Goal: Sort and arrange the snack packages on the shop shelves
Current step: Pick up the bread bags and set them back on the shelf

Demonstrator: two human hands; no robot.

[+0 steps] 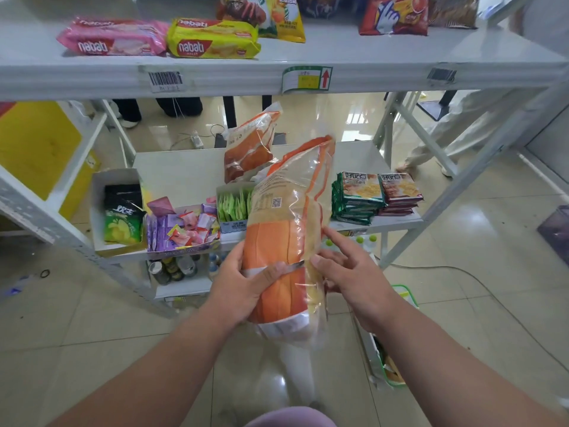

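A long orange and clear snack bag is held upright in front of the middle shelf. My left hand grips its lower part, thumb across the front. My right hand touches the bag's right edge with the index finger stretched out and the thumb on the plastic. A second orange bag stands on the middle shelf behind it. On the top shelf lie a pink wafer pack and a yellow wafer pack.
The middle shelf holds a box with green chip bags, a tray of small candies, a box of green sachets and stacked cracker packs. Bottles and cans stand on the bottom shelf. A basket sits on the floor at right. A person's legs show behind the rack.
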